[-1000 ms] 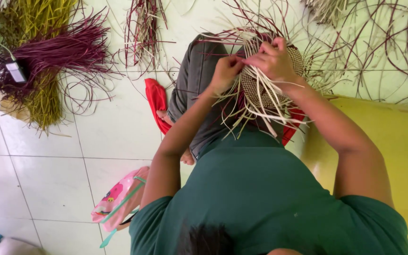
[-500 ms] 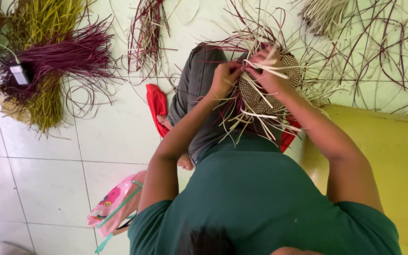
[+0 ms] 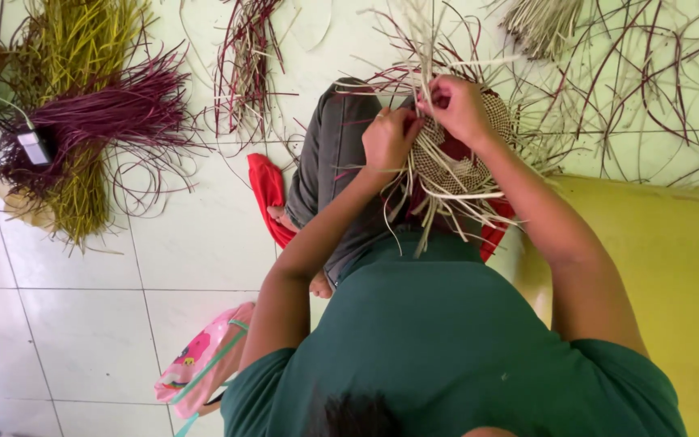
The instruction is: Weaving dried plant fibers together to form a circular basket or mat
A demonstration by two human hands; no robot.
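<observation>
Hands on woven piece (image 3: 455,166), left hand (image 3: 388,139) and right hand (image 3: 456,107) pinching pale strips (image 3: 438,48) (grip clenched)

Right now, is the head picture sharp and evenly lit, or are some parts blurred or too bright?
Head view: lighting is soft and even, no hard shadows; the white floor tiles look slightly washed out; the woven piece is fairly sharp, the left hand and right hand a little soft; straight tile lines bend near the edges.

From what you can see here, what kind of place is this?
Probably a home or small workshop floor used for basket weaving. Bundles of purple and yellow-green reeds lie on white tiles, and both hands work a half-woven basket in the lap.
</observation>
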